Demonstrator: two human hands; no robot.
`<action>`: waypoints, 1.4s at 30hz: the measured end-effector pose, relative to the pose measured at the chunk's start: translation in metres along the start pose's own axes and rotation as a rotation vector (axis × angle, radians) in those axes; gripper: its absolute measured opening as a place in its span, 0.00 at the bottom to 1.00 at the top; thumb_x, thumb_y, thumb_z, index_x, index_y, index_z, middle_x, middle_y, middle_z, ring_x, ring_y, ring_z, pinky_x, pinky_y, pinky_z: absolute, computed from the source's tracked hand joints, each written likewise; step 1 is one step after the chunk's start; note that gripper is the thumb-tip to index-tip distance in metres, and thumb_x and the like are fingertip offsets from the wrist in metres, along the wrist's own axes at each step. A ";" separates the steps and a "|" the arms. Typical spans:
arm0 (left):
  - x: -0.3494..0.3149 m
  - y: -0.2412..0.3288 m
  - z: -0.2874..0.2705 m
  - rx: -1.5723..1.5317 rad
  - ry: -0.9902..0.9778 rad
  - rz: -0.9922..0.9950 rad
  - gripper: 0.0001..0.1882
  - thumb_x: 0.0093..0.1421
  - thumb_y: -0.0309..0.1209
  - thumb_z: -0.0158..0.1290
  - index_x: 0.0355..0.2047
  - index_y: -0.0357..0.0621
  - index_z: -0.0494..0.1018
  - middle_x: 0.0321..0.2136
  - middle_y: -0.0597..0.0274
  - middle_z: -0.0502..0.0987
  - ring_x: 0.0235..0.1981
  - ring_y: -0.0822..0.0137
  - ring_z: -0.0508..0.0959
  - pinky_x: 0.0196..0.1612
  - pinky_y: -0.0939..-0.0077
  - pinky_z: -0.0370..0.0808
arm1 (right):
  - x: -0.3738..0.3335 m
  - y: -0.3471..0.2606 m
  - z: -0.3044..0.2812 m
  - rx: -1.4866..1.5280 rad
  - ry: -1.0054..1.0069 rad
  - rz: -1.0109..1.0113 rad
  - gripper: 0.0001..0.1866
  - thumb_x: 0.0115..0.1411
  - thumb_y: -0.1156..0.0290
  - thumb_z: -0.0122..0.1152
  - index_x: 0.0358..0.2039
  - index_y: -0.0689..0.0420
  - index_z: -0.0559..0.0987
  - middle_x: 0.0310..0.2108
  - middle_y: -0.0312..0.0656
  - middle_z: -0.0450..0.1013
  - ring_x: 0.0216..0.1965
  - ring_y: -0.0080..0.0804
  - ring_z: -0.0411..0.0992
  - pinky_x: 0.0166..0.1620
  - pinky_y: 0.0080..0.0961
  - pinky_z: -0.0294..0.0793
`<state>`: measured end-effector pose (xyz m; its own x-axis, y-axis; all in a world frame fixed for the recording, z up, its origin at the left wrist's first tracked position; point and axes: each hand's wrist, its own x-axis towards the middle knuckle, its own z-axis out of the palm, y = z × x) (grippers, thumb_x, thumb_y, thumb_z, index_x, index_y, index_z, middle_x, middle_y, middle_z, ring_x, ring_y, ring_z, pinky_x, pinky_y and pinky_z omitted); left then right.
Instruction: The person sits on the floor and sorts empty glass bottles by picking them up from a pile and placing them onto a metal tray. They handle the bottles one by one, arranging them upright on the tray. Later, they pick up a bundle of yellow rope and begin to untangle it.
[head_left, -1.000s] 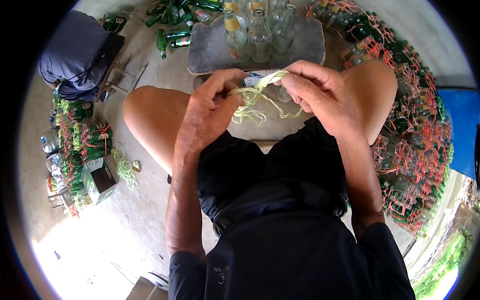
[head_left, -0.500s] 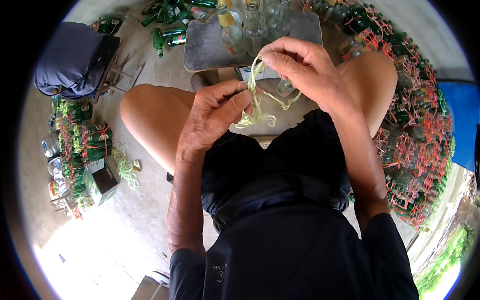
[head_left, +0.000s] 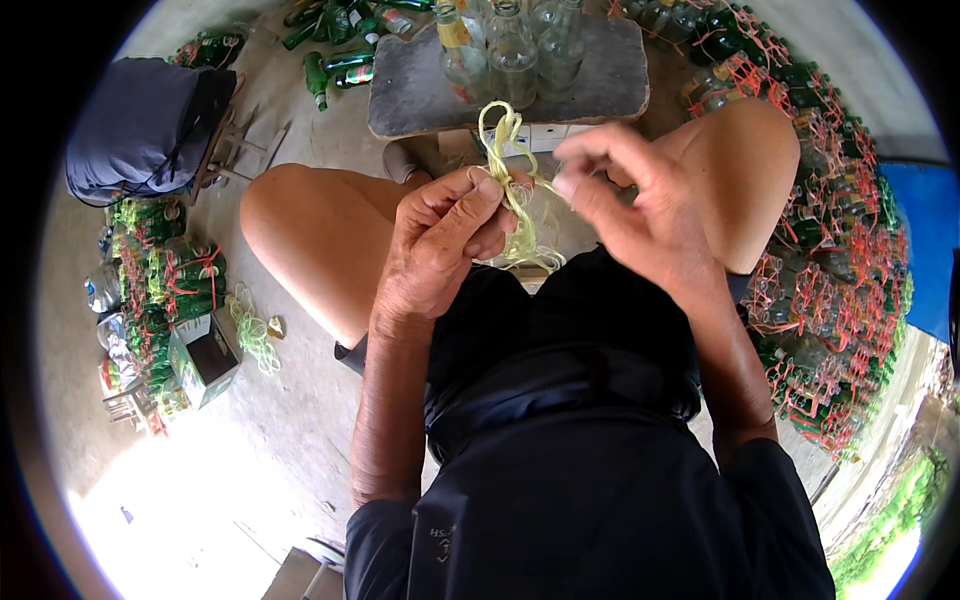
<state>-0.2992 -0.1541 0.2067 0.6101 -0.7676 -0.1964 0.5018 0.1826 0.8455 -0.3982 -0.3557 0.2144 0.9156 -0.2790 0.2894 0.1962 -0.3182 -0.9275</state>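
Note:
My left hand point(head_left: 432, 245) is closed, thumb and fingers pinching a tangled bunch of pale yellow-green string point(head_left: 522, 240) above my lap. One loop of the string stands up over the fingertips, and loose strands hang below them. To the right of the bunch is my right hand point(head_left: 645, 215), its fingers bent and smeared by motion. A strand runs from the bunch toward its thumb, but whether the fingers grip it cannot be made out. Several clear glass bottles point(head_left: 513, 68) stand upright beyond both hands on a low dark table point(head_left: 410, 98).
Bottles tied with red string point(head_left: 820, 270) are stacked along the right. Green bottles point(head_left: 317, 80) lie on the floor at the far left. Nearer left are more tied bottles point(head_left: 190, 275), an open box point(head_left: 205, 360), loose string point(head_left: 255, 335) and a cloth-covered chair point(head_left: 140, 125).
My right hand has moved right and down, away from the top of the string, which now forms a loop above my left hand. The left hand keeps its pinch.

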 end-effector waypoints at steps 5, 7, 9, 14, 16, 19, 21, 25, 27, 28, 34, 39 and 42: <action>0.000 -0.002 0.005 0.042 -0.016 0.041 0.15 0.76 0.32 0.51 0.54 0.33 0.78 0.31 0.66 0.76 0.25 0.81 0.61 0.31 0.82 0.62 | -0.018 0.003 0.011 -0.037 -0.110 -0.071 0.09 0.61 0.77 0.72 0.39 0.64 0.80 0.33 0.45 0.78 0.34 0.33 0.79 0.40 0.29 0.79; -0.001 -0.004 0.005 0.049 -0.021 0.038 0.15 0.76 0.31 0.51 0.55 0.34 0.78 0.31 0.67 0.76 0.26 0.81 0.62 0.31 0.82 0.62 | -0.022 0.006 0.013 -0.046 -0.116 -0.037 0.07 0.62 0.79 0.69 0.37 0.64 0.79 0.33 0.45 0.78 0.32 0.33 0.78 0.37 0.31 0.77; -0.003 -0.007 0.002 0.076 -0.014 0.058 0.14 0.75 0.29 0.53 0.55 0.34 0.78 0.32 0.67 0.76 0.26 0.80 0.62 0.31 0.82 0.62 | -0.023 0.004 0.012 -0.052 -0.123 -0.032 0.06 0.62 0.80 0.68 0.37 0.64 0.79 0.32 0.44 0.78 0.32 0.31 0.77 0.37 0.30 0.77; -0.006 -0.008 0.005 0.145 0.016 0.084 0.12 0.70 0.24 0.59 0.52 0.36 0.80 0.33 0.69 0.79 0.30 0.81 0.69 0.33 0.83 0.67 | -0.028 0.000 0.011 0.034 -0.097 0.076 0.05 0.63 0.81 0.65 0.38 0.65 0.77 0.32 0.41 0.76 0.33 0.26 0.74 0.37 0.28 0.76; -0.005 -0.007 0.014 0.165 0.027 0.094 0.13 0.69 0.24 0.60 0.53 0.37 0.80 0.35 0.69 0.80 0.32 0.81 0.72 0.35 0.83 0.69 | -0.030 0.001 0.011 0.062 -0.078 0.073 0.05 0.63 0.82 0.64 0.38 0.65 0.77 0.32 0.40 0.75 0.34 0.24 0.73 0.37 0.27 0.76; -0.004 -0.014 0.015 0.217 0.026 0.133 0.14 0.70 0.24 0.58 0.54 0.35 0.79 0.32 0.69 0.76 0.27 0.79 0.63 0.29 0.81 0.60 | -0.032 0.004 0.008 0.050 -0.085 0.039 0.06 0.62 0.82 0.63 0.39 0.65 0.76 0.33 0.42 0.75 0.35 0.26 0.74 0.38 0.27 0.77; -0.004 -0.016 0.013 0.204 0.045 0.105 0.14 0.70 0.24 0.57 0.54 0.36 0.79 0.32 0.69 0.75 0.27 0.79 0.63 0.30 0.82 0.60 | -0.031 0.001 0.006 -0.024 -0.082 -0.026 0.07 0.61 0.84 0.63 0.39 0.65 0.76 0.33 0.43 0.75 0.34 0.28 0.75 0.38 0.28 0.78; -0.003 -0.020 0.012 0.049 0.067 0.054 0.12 0.71 0.24 0.56 0.52 0.38 0.80 0.33 0.70 0.79 0.26 0.83 0.65 0.29 0.83 0.64 | -0.032 -0.002 0.008 -0.031 -0.056 -0.095 0.09 0.58 0.86 0.64 0.39 0.64 0.77 0.33 0.45 0.75 0.32 0.34 0.77 0.37 0.30 0.78; -0.001 -0.025 0.011 0.003 0.076 0.071 0.12 0.72 0.24 0.54 0.53 0.38 0.80 0.32 0.71 0.78 0.24 0.83 0.62 0.29 0.84 0.62 | -0.033 -0.006 0.010 -0.085 -0.059 -0.106 0.10 0.57 0.86 0.64 0.39 0.62 0.77 0.32 0.45 0.74 0.30 0.36 0.77 0.36 0.31 0.78; -0.001 -0.027 0.012 -0.018 0.082 0.080 0.12 0.72 0.24 0.53 0.53 0.38 0.80 0.32 0.71 0.78 0.24 0.83 0.61 0.28 0.84 0.61 | -0.034 -0.007 0.011 -0.110 -0.061 -0.112 0.11 0.57 0.86 0.65 0.39 0.62 0.77 0.31 0.45 0.74 0.30 0.37 0.77 0.36 0.31 0.78; 0.000 -0.024 0.018 -0.122 0.112 0.043 0.16 0.73 0.24 0.50 0.58 0.38 0.77 0.39 0.68 0.81 0.25 0.81 0.64 0.32 0.82 0.65 | -0.041 -0.003 0.019 -0.178 -0.036 -0.118 0.13 0.58 0.83 0.68 0.43 0.59 0.79 0.33 0.44 0.73 0.30 0.42 0.76 0.33 0.36 0.75; -0.001 -0.023 0.020 -0.125 0.127 0.049 0.16 0.72 0.24 0.50 0.58 0.37 0.77 0.38 0.65 0.82 0.26 0.82 0.64 0.32 0.83 0.65 | -0.043 -0.003 0.022 -0.217 -0.057 -0.116 0.14 0.59 0.81 0.69 0.44 0.59 0.79 0.34 0.45 0.73 0.29 0.45 0.75 0.32 0.38 0.75; 0.000 -0.027 0.018 -0.094 0.142 0.066 0.16 0.72 0.24 0.50 0.57 0.37 0.77 0.38 0.62 0.83 0.25 0.83 0.64 0.31 0.84 0.64 | -0.042 -0.005 0.022 -0.214 -0.061 -0.101 0.12 0.60 0.81 0.69 0.44 0.59 0.79 0.33 0.45 0.74 0.29 0.45 0.76 0.32 0.38 0.75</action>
<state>-0.3242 -0.1706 0.1926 0.7212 -0.6584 -0.2156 0.5083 0.2915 0.8103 -0.4302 -0.3221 0.2018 0.9158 -0.1828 0.3577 0.2155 -0.5280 -0.8215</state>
